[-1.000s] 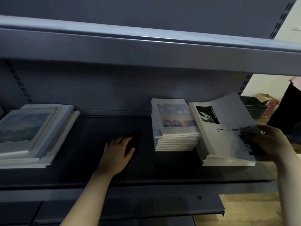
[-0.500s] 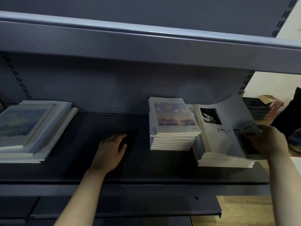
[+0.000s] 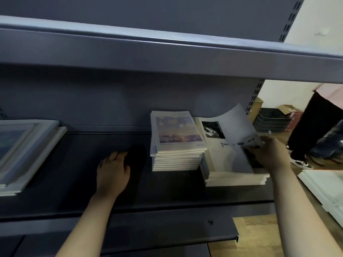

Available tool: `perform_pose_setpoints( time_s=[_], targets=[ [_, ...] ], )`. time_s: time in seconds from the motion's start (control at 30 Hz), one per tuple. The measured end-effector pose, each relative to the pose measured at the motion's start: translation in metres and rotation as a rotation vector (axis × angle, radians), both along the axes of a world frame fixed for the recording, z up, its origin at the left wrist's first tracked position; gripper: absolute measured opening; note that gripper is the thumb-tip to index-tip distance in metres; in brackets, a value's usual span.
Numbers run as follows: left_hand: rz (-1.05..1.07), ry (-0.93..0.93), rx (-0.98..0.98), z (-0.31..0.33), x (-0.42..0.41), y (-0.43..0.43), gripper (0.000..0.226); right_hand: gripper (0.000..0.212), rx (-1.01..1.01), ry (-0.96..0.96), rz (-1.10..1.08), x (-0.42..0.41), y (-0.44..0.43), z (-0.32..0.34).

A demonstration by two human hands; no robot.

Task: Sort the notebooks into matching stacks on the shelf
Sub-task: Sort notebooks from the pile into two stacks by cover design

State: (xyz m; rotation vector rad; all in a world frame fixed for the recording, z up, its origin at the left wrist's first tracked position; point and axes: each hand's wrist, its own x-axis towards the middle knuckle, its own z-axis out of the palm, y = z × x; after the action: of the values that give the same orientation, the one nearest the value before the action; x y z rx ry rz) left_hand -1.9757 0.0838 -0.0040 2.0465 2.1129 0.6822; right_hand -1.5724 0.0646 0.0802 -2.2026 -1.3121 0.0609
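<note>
On the dark grey shelf [image 3: 74,175] lie three piles of notebooks: a wide pale stack [image 3: 24,154] at the far left, a tall purple-cover stack [image 3: 176,143] in the middle, and a lower grey stack [image 3: 232,179] just beside it on the right. The top notebook [image 3: 230,134] of that pile bows upward, its right edge pinched by the right hand [image 3: 272,154] with curled fingers. The left hand [image 3: 113,173] rests flat on bare shelf between the pale and purple-cover piles, fingers straight and close together.

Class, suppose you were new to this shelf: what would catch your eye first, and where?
The right hand grips a bent grey notebook over the rightmost stack. Beside it, at centre, stands a taller stack with a purple sky cover. The left hand rests flat on the dark shelf to its left.
</note>
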Motion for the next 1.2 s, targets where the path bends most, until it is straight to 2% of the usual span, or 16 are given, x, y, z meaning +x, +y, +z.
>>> perform_pose_setpoints(
  time_s=[0.63, 0.77, 0.9, 1.0, 1.2],
  targets=[
    [0.048, -0.015, -0.009, -0.001, 0.003, -0.005, 0.047, 0.026, 0.011, -0.067, 0.094, -0.008, 0.007, 0.001],
    [0.043, -0.019, 0.001, -0.001, 0.004, -0.005, 0.047, 0.034, -0.045, -0.096, 0.078, -0.008, 0.008, 0.003],
    [0.035, -0.028, -0.009, 0.0, 0.004, -0.006, 0.047, 0.054, -0.104, -0.099, -0.032, -0.014, 0.01, 0.005],
    [0.02, -0.021, -0.021, 0.003, 0.002, -0.007, 0.048, 0.057, -0.023, -0.115, -0.069, -0.022, 0.008, 0.006],
    [-0.097, -0.083, -0.088, 0.015, -0.023, -0.014, 0.048, 0.028, 0.287, -0.044, 0.19, -0.073, 0.001, 0.003]
  ],
)
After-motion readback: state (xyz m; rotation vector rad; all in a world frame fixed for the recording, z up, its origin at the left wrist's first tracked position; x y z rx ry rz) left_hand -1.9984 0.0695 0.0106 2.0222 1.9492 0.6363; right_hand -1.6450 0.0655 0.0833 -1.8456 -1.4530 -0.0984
